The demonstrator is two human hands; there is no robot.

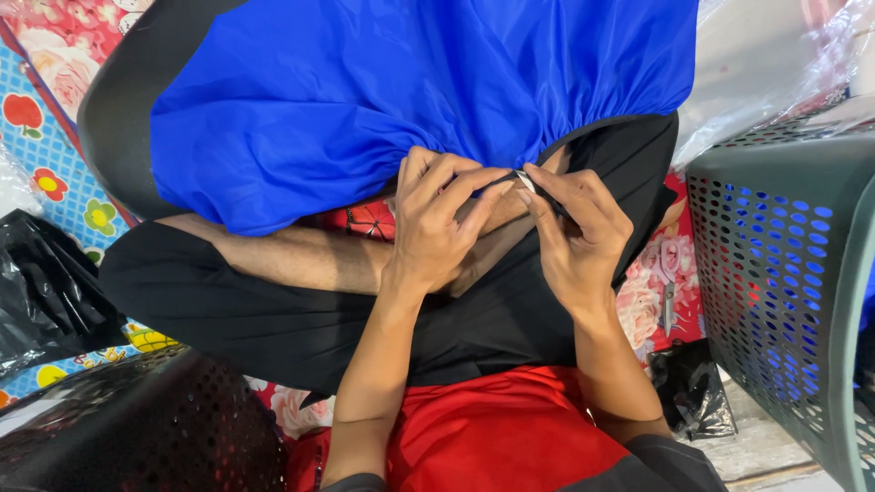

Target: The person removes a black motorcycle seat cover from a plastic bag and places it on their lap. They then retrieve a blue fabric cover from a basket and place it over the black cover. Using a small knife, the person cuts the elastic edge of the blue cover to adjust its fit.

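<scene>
- Between my fingertips I see a small silvery piece (524,177), too small for me to tell what it is; it sits right at the black waistband (629,159) of the blue garment (410,82), where the gathered blue cloth meets the black.
- My left hand (437,223) has its fingers (474,182) curled and pressed together, thumb and forefinger pinching the black edge just left of the silvery piece.
- My right hand (579,237) meets it from the other side, fingers (556,187) pinched on the same edge, tips touching the piece and nearly touching the left hand's.
- Both wrists are bent inward, backs of the hands up, forearms coming in from the bottom of the view and narrowing toward each other.
- The garment lies draped across my lap, blue part far from me, black cloth spreading under the hands and over a bare leg (301,255).
- Red cloth (492,428) lies nearest to me, between the forearms.
- A grey-green perforated basket (775,264) stands to the right, a black perforated basket (146,428) at lower left.
- A floral mat (55,137) lies beneath it all.
</scene>
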